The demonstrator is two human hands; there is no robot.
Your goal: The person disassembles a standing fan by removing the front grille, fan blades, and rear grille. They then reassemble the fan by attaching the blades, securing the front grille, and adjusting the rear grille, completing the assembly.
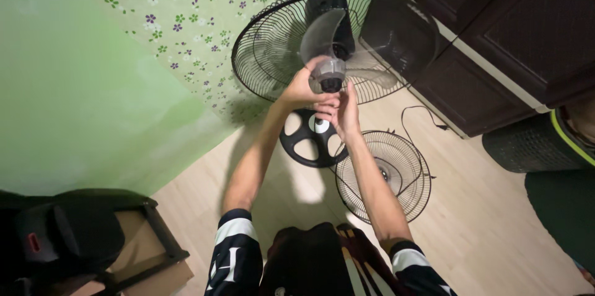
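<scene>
Two risks, as I judge it: the translucent fan blade [322, 39] could slip on the motor shaft and tilt against the rear guard [273, 48], or fingers get pinched at the hub. Left hand [302, 88] curled shut around the blade hub [327, 73]; right hand [341, 110] half-open, fingertips touching under the hub. Front guard [384, 175] lies on the floor.

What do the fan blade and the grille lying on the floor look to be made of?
Fan blade: likely translucent grey plastic, since the rear guard shows through it and it has a soft sheen. Grille on the floor: apparently thin metal wire with a dark coating, judging by its fine radial spokes and rings.
</scene>
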